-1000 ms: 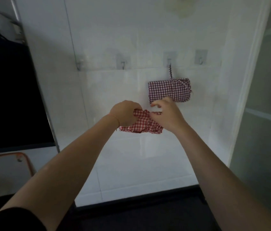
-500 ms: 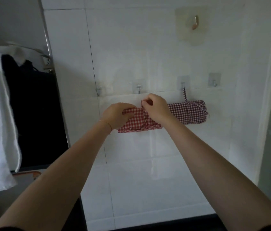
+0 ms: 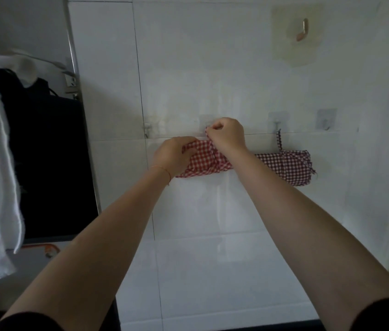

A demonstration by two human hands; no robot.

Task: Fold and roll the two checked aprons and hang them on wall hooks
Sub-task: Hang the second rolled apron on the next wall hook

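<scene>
- Item: red checked apron (image 3: 204, 161), rolled into a short bundle, held up against the white tiled wall (image 3: 212, 68) just below the row of hooks
- Left hand (image 3: 173, 155): grip closed round the left end of the roll, fingers curled over the cloth, the bundle's weight taken here
- Right hand (image 3: 228, 134): grip closed in a pinch on a small piece of the cloth, judged to be the hanging strap or loop, raised to the second hook (image 3: 206, 120), which is largely hidden behind the fingers
- Companion item: dark checked apron (image 3: 289, 166), rolled, already hung by its strap (image 3: 279, 139) from the third hook (image 3: 277, 124), just beside the red roll on the right
- Free hooks noted: leftmost hook (image 3: 146, 130), far right hook (image 3: 326, 123), high single hook (image 3: 303, 29)
- Handling, judged: light, soft, limp cotton; no stiffness of its own, so the roll is likely to slacken or unwind if the left grip is eased before the loop is seated
- Hold points, judged: the thin strap for hooking; the body of the roll for support; frayed edges best avoided
- Risk, judged: whether the loop is caught on the hook cannot be told; a missed hook would drop the bundle
</scene>
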